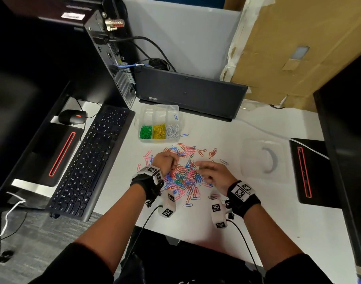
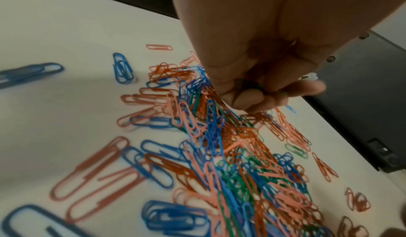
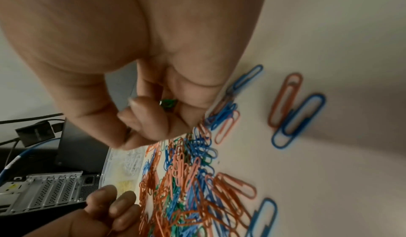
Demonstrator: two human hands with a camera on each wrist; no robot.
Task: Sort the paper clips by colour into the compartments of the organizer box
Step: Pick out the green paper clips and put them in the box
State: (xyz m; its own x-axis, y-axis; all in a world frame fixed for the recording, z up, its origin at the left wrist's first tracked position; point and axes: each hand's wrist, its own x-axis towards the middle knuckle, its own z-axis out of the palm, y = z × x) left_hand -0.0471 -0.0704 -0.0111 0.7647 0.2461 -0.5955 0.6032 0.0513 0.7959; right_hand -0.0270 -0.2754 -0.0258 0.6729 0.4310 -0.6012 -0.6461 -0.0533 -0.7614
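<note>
The white desk [image 1: 226, 212] lay under both hands. Beyond the left hand [image 1: 165, 160] sat the clear organizer box [image 1: 176, 110], its three near compartments filled with green clips [image 1: 145, 131], yellow clips [image 1: 158, 130] and white clips [image 1: 172, 130]; a lone blue clip stood in a far compartment. The clear lid [image 1: 263, 159] lay off to the outer side of the right hand [image 1: 213, 173]. Between and beneath the hands sprawled the loose pile of paper clips [image 1: 185, 175], blue, orange, pink and some green. The left hand's fingers were curled tight over the pile, with something green tucked inside them. The right hand's thumb and fingertips were pressed together on a small green clip [image 3: 168, 103], just above the pile.
</note>
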